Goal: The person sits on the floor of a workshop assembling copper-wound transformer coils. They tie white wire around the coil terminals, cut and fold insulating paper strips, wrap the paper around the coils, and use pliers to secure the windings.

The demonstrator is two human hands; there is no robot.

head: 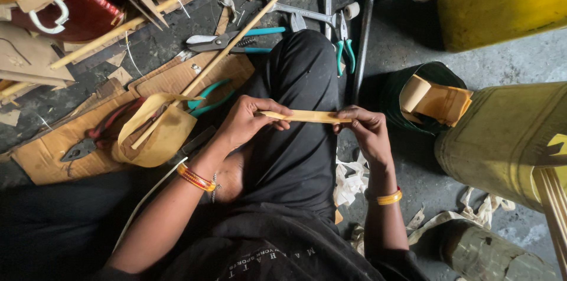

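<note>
A narrow strip of tan paper (307, 117) is stretched flat between both hands, over my bent knee in black cloth. My left hand (245, 120) pinches the strip's left end with thumb and fingers. My right hand (366, 128) grips its right end. Each wrist wears an orange-yellow bangle. A loose coil of wider tan paper tape (155, 133) lies just left of my left hand on a cardboard sheet (47, 154).
Tools lie on the dark floor ahead: scissors with teal handles (227, 40), teal-handled pliers (344, 41), a hammer (366, 15), a long wooden stick (242, 30), red-handled pliers (88, 139). A dark pot holding folded tan paper (434, 99) and yellow-green drums (508, 139) stand right. Copper coils (77, 12) sit at upper left.
</note>
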